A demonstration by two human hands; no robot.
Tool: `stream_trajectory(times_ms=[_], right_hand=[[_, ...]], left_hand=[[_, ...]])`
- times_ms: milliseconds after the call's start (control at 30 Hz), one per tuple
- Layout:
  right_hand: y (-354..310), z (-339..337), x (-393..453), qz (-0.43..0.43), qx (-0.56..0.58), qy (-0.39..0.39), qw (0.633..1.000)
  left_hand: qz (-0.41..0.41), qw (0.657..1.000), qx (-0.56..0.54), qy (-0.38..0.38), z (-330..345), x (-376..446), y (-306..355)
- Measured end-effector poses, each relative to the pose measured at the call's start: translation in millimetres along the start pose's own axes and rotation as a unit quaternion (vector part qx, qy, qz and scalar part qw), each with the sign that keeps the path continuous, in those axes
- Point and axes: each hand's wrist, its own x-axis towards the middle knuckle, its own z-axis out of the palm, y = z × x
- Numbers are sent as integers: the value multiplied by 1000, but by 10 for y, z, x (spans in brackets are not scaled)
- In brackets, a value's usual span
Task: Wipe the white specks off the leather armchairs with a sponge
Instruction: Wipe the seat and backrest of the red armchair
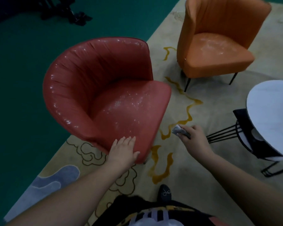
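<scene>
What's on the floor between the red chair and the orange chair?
In the head view, only beige carpet with a wavy yellow line lies between the red leather armchair and the orange leather armchair.

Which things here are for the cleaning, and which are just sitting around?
For the job:
speckled red leather armchair
speckled orange leather armchair
grey sponge in the right hand

Just around:
round white table
patterned beige rug

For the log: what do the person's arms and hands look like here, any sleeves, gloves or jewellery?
Both arms are bare from the bottom edge of the picture to the fingers: no sleeves show. The left hand and right hand wear no gloves, and no rings, watch or bracelet are visible. Fingernails look short and unpainted, though the dim picture makes that hard to confirm.
</scene>
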Motion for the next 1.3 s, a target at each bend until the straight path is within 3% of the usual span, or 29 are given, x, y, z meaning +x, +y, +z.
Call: stream_trajectory(times_ms=[333,700,900,1133,1300], right_hand=[[96,76,1340,-60,-17,-86,994],[-257,68,3030,-140,-30,-85,986],[-461,192,3809,-171,-28,-137,975],[-744,475,4834,-269,-33,-235,933],[-931,628,5348,-342,-48,-338,876]], left_hand=[[-55,998,-30,9,-248,827,146],[-150,984,-99,13,-796,2105,-136],[-220,967,-122,31,-1025,2564,-282],[-363,918,-152,43,-1107,2945,-295],[-490,849,-197,26,-1031,2961,-59]])
